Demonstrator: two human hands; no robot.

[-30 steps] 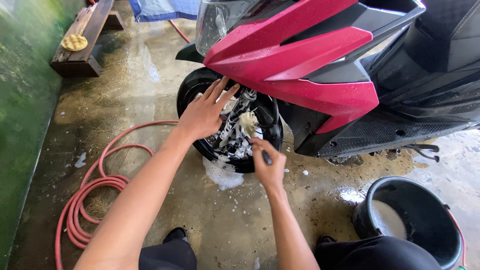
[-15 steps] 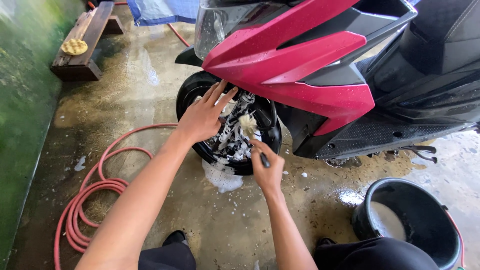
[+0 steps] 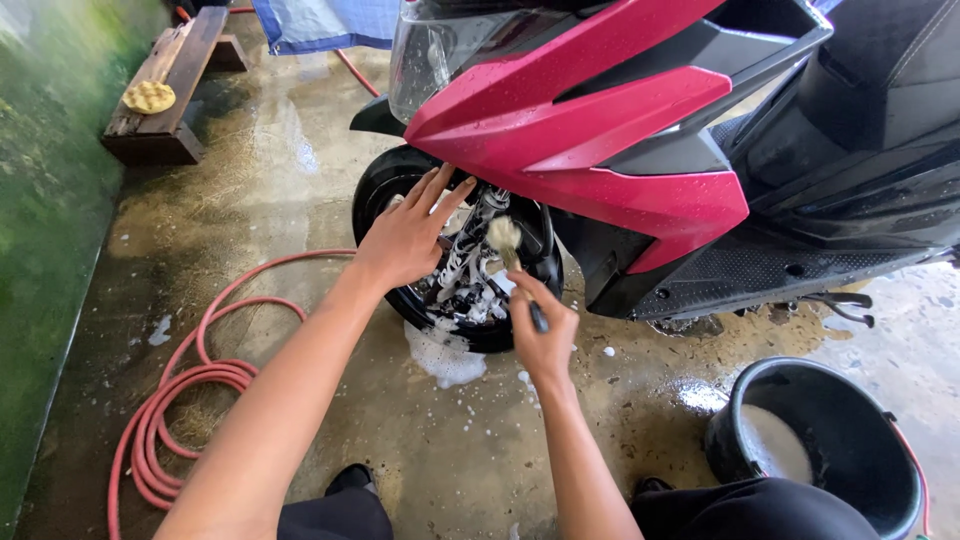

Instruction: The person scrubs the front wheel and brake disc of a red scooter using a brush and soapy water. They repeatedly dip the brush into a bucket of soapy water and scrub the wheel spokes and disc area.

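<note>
Between the two hands sits the front wheel (image 3: pixel 455 290) of a red and black scooter (image 3: pixel 620 150), its spokes and fork covered in white soap foam. Against the upper part of that wheel the left hand (image 3: pixel 405 240) rests flat, fingers spread and gripping nothing. Just to its right, the right hand (image 3: pixel 542 335) is clenched around the dark handle of a small brush (image 3: pixel 505 240), whose pale bristles point up and touch the soapy fork. Below both hands a patch of foam (image 3: pixel 445 355) lies on the wet concrete floor (image 3: pixel 300 200). Left of the left arm a red hose (image 3: pixel 190 390) lies in loose coils. Right of the right arm stands a black bucket (image 3: pixel 815 445) with sudsy water in it. Far beyond the left hand, a yellow sponge (image 3: pixel 148 96) lies on a low wooden bench (image 3: pixel 175 90) beside a green wall (image 3: pixel 45 230).
</note>
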